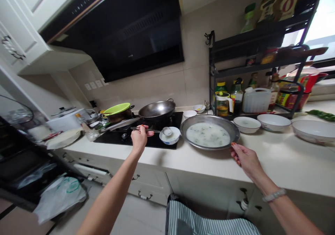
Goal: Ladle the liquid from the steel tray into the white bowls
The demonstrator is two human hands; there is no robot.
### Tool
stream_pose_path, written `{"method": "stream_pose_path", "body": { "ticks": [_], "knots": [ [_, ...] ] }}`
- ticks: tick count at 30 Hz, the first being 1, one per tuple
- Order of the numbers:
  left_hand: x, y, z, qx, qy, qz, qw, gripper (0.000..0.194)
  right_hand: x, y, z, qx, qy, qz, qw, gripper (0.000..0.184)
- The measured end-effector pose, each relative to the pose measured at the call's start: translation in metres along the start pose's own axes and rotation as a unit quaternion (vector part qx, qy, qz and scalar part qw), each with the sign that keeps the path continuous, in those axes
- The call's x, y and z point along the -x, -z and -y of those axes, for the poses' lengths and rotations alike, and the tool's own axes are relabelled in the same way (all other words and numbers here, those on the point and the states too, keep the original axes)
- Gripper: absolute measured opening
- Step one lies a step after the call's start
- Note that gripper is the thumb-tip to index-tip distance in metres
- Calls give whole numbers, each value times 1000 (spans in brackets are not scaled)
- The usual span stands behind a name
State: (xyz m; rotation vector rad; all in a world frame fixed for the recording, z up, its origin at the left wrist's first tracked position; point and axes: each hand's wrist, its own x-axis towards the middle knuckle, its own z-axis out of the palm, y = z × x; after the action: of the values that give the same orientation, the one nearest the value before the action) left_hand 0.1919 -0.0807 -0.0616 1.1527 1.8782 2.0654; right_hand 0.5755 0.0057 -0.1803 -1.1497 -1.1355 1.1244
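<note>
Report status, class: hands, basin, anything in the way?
Left hand holds spoon at blue-patterned bowl. Right hand grips basin rim. Basin holds white liquid. Possible obstacle: wok handle near left hand.

Orange-red polish [233, 144] colours nails on our left hand [140, 138] and right hand [244, 158], and our forearms [115, 189] are bare. On our right wrist [266, 186] we wear a pale greyish bracelet [274, 195], apparently beaded. Low between our arms shows striped cloth [209, 222], white and muted blue-green with dark edging and a plain darker patch [184, 227], seemingly part of what we wear
</note>
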Motion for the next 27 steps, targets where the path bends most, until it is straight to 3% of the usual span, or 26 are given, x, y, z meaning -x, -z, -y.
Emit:
{"method": "stream_pose_path", "body": {
  "ticks": [8,12,15,20,24,27],
  "knots": [
    [30,13,2,-113,-194,118,967,30,1,0,2,-5,-7,-6,1000,53],
    [34,16,7,-122,-235,126,956,28,1,0,1,-8,-4,-6,1000,54],
    [31,17,12,-99,-196,88,972,28,0,-1,0,-9,-4,-7,1000,56],
    [14,15,14,13,-53,-43,998,24,0,-1,-1,-10,3,-2,1000,55],
    [2,3,0,168,81,-102,977,16,1,-1,1,-2,2,-7,1000,54],
    [4,-15,-15,206,107,-87,969,15,2,-1,3,-1,5,-8,1000,54]
  ]
}}
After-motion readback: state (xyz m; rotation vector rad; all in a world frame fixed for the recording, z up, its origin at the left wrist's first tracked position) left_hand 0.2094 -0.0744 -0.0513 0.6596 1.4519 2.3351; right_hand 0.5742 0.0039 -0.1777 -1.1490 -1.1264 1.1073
